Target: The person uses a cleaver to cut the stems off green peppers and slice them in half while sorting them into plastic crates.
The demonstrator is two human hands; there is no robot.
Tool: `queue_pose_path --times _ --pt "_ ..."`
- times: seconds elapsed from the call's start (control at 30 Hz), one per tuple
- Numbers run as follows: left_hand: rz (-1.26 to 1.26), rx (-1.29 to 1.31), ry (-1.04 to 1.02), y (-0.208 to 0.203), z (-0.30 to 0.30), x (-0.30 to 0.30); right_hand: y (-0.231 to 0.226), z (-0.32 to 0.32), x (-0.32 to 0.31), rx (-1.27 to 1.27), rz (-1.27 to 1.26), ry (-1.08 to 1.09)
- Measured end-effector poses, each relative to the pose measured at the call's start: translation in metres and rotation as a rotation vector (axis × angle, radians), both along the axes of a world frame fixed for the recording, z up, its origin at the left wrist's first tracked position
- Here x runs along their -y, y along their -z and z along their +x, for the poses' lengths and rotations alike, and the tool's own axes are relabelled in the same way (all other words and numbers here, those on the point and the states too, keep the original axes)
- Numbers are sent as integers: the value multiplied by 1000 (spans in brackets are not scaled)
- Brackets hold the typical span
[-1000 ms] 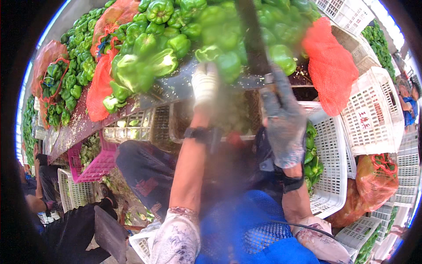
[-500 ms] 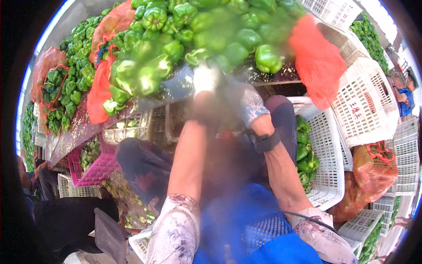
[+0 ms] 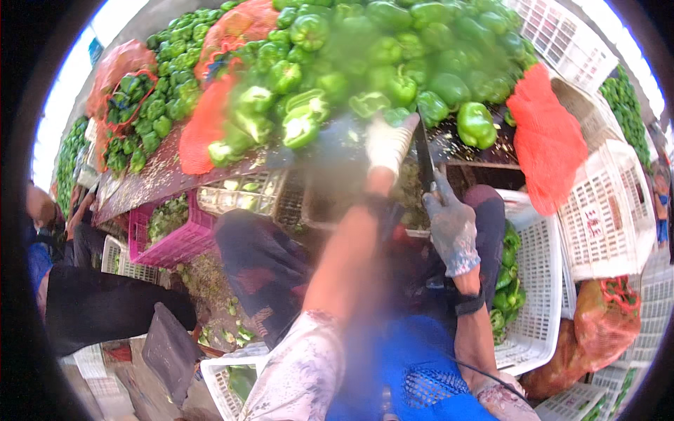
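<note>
My left hand [image 3: 388, 144], in a white glove, reaches to the near edge of the pepper heap. Its finger and thumb close around a green bell pepper [image 3: 398, 116], beside a cut pepper piece [image 3: 368, 104]. In my right hand [image 3: 453, 228], gloved in grey-blue, is a knife [image 3: 424, 151] with a long dark blade. The blade points away from me, its tip close to my left thumb. A whole bell pepper [image 3: 477, 125] sits to the right of the blade, and cut open peppers [image 3: 303, 119] lie to the left. A blur smears the middle of the picture.
The heap of peppers [image 3: 393, 42] covers the dark table [image 3: 151, 163]. Red mesh sacks [image 3: 551, 137] flank it. Between my knees is a crate [image 3: 316, 203]; a white crate of peppers [image 3: 537, 295] stands at my right, a magenta crate [image 3: 175, 235] at left. Another person's leg [image 3: 116, 312] is at left.
The view has shifted, so the scene sits further right and lower. My right hand has drawn back toward me, away from my left, and the knife now shows plainly.
</note>
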State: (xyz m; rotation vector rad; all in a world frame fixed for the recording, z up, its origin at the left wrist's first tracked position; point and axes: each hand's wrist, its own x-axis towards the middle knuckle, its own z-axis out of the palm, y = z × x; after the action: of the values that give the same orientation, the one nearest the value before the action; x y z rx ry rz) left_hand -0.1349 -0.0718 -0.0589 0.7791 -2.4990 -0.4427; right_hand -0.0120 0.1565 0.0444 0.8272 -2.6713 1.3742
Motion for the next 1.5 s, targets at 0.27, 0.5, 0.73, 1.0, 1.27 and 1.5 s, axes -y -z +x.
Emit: queue_pose_path --times 0.27,0.5,0.73,1.0,1.27,1.5 --pt "1194 -1224 224 -106 68 28 -26 -17 33 -82 -157 -224" --pt "741 -1108 11 -135 76 168 2 -18 61 -81 -139 -264" --pt "-172 -344 -248 -129 39 213 13 -27 77 44 -167 -232" --pt "-267 -373 -29 -149 -46 220 20 -30 62 252 -415 -152" --pt "740 -267 73 -186 -124 241 41 -53 40 -78 -266 -239" --pt "975 -509 169 -179 -87 223 33 -77 40 35 -18 -184"
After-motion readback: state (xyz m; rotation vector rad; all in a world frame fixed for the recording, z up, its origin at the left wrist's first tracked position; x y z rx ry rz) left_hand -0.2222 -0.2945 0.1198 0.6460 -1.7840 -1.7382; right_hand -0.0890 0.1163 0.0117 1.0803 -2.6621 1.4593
